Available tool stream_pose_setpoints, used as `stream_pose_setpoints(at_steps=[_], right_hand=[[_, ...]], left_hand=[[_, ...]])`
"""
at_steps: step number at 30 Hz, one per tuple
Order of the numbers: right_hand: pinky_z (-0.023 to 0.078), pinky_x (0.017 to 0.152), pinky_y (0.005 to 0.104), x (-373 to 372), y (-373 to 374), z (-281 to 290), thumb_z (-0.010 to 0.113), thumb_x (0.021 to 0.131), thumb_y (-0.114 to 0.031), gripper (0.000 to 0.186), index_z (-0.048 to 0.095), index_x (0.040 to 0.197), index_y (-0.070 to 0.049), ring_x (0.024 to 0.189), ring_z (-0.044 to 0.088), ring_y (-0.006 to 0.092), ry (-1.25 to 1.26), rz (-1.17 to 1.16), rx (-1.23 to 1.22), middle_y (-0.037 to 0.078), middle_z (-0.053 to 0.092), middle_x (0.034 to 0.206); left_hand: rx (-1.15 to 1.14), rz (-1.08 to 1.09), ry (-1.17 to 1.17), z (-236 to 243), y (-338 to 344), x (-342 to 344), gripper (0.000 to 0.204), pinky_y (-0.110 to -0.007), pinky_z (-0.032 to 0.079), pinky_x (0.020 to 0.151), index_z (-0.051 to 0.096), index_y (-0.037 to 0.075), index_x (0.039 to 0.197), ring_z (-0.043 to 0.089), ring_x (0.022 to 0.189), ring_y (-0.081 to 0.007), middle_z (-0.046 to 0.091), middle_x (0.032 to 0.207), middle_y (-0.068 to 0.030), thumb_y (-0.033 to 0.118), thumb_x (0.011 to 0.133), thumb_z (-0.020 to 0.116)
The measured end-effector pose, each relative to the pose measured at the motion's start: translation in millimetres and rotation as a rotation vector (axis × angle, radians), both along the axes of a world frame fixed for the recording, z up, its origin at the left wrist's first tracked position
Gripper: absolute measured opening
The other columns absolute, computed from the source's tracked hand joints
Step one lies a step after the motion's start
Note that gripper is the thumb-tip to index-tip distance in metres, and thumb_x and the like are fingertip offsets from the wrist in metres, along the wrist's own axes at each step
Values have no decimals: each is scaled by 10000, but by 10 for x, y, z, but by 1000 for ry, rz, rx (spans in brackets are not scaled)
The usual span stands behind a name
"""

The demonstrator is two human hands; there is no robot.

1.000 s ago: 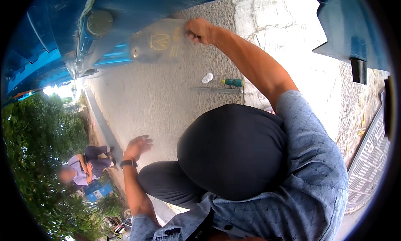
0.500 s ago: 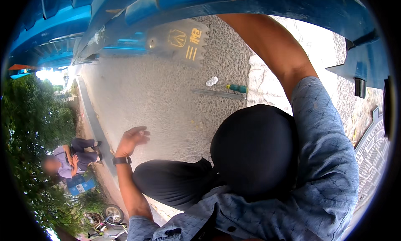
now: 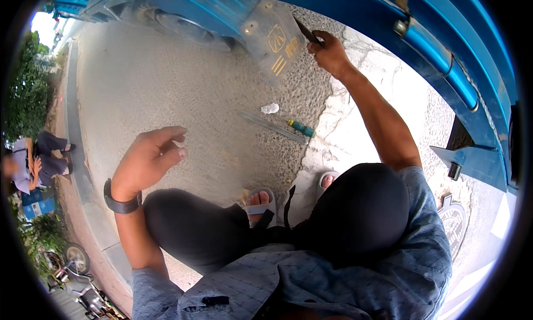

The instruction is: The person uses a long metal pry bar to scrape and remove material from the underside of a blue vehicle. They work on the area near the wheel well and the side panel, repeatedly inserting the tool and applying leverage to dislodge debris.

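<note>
My right hand [image 3: 331, 54] grips a slim dark object [image 3: 308, 32] beside the edge of a grey mudflap [image 3: 277, 42] with yellow markings, under blue vehicle bodywork. My left hand [image 3: 156, 153] is raised above my left knee, fingers loosely bent and apart, holding nothing. On the pavement between my hands lie a screwdriver [image 3: 301, 128] with a green and yellow handle, a long thin grey strip [image 3: 264, 123] and a small white crumpled piece [image 3: 270, 108]. My sandalled feet [image 3: 258, 203] show between my dark-trousered knees.
The blue bodywork [image 3: 455, 81] with a cylinder arches over the top and right. At far left a person [image 3: 47, 159] sits by the curb [image 3: 83, 170] near trees and parked two-wheelers [image 3: 76, 259]. A metal cover [image 3: 452, 220] lies at right.
My view has swung, showing more pavement and my feet. My right hand, hidden behind the bodywork half a second ago, now shows gripping the dark object. My left hand sits higher in the picture.
</note>
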State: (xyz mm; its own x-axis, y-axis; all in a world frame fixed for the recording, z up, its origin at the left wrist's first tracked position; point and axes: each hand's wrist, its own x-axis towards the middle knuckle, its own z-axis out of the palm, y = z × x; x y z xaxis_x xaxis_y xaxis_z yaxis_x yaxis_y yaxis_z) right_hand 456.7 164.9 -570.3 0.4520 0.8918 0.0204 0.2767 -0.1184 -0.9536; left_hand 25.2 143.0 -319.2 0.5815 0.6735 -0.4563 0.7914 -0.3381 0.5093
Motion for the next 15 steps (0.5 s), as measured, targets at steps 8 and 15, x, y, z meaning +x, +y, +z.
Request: stream_pose_setpoints(at_steps=[8,15], right_hand=[[407,466,255,296,562,625,622,1001,-185,250,624,1186,-16,545,500,93,-607,66,140,56,646,821],[429,483,226,-114,-224,-39,583,1000,-101,401,575,1401,-86,560,489,57,137,40,-90,10,617,848]], left_hand=[[123,-221,-132,-52,6,145,445,-377,555,792,643,0,1240,707,892,-274,714,1063,-168,112,827,764],[193,-250,-115,-174,86,13,447,-400,558,776,646,7,1228,705,884,-330,706,1074,-201,142,822,771]])
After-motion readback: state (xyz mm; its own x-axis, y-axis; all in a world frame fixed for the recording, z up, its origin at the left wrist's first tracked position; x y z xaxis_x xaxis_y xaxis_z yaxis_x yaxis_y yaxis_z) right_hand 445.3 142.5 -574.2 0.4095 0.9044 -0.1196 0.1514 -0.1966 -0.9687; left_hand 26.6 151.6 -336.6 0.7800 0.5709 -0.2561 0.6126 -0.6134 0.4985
